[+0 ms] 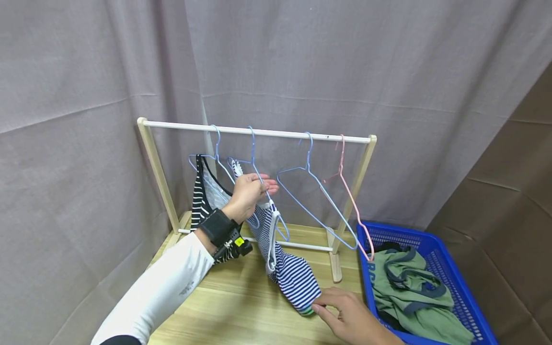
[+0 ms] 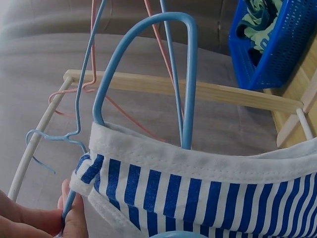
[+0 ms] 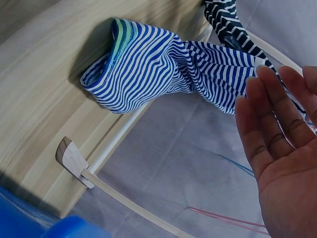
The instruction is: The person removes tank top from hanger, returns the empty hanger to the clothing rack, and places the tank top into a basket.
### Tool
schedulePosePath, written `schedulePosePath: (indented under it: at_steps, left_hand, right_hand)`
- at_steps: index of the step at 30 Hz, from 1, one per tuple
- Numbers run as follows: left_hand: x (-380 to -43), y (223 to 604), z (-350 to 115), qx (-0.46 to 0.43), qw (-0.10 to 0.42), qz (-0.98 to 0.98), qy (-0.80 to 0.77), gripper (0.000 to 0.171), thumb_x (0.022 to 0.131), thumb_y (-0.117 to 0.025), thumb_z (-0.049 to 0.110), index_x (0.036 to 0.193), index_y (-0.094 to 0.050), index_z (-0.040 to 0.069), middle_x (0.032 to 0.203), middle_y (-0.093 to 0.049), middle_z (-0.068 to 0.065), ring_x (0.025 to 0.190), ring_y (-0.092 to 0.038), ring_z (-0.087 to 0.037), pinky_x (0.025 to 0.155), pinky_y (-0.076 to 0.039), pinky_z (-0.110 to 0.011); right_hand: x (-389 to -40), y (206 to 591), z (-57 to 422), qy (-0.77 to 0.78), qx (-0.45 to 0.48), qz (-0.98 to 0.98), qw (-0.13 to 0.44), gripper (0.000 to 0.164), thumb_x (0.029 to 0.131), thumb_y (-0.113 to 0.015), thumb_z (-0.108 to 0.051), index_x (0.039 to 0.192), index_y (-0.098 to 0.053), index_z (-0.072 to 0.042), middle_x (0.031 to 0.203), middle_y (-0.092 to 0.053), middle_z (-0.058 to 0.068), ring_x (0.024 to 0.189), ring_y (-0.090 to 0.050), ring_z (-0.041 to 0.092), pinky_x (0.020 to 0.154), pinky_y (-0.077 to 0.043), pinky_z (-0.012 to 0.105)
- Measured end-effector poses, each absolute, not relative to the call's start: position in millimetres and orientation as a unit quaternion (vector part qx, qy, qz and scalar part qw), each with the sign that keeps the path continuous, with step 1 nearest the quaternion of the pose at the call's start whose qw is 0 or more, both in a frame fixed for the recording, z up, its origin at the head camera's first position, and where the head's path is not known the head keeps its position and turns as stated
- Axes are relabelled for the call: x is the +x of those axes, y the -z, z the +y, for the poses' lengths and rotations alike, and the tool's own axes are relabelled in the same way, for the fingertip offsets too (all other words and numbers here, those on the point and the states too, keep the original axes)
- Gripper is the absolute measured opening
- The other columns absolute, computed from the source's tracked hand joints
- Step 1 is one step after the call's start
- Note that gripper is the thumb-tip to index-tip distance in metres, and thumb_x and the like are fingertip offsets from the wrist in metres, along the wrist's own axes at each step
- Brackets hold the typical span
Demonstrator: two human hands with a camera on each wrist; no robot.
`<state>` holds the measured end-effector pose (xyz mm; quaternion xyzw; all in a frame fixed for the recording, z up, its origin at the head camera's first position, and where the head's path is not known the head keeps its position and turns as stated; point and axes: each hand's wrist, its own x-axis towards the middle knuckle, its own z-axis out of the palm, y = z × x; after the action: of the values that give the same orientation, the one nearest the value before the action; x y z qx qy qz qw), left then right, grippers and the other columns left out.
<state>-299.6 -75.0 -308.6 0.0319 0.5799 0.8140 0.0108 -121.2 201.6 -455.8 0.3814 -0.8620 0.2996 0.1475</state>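
Note:
My left hand (image 1: 250,194) pinches the arm of a blue hanger (image 1: 253,148) that hangs on the rack's rail. In the left wrist view, thumb and finger meet on the hanger beside the strap of a blue-and-white striped tank top (image 2: 173,193). The hanger's rounded end (image 2: 191,74) sticks up past the top's white neckline. The striped body (image 1: 295,278) droops toward the lower right, with a green-edged hem (image 3: 121,47). Close to that hem is my right hand (image 1: 347,314); its fingers look straight and hold nothing in the right wrist view.
A wooden rack with a white rail (image 1: 276,132) stands on the wooden table (image 1: 233,306). Left of my hand hangs a black-and-white striped garment (image 1: 199,196). Another blue hanger (image 1: 319,184) and a pink hanger (image 1: 351,196) hang to the right. A blue basket (image 1: 463,287) holds green clothing (image 1: 414,297).

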Motion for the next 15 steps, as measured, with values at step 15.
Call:
schedulePosePath:
  at_steps: [15]
  left_hand:
    - [-297.7,305.4,-69.8,0.073,-0.003,0.596,-0.800,0.041,0.095,-0.051,-0.016,0.136,-0.055,-0.017,0.136,-0.062,-0.042,0.085,-0.076,-0.014,0.089,-0.068,-0.027]
  right_hand:
    - [-122.8,458.3,204.8,-0.289,0.386,-0.860,0.166,0.021,0.101,-0.073,-0.011,0.098,-0.077,-0.031,0.089,-0.073,-0.019,0.085,-0.066,-0.007,0.071,-0.056,0.016]
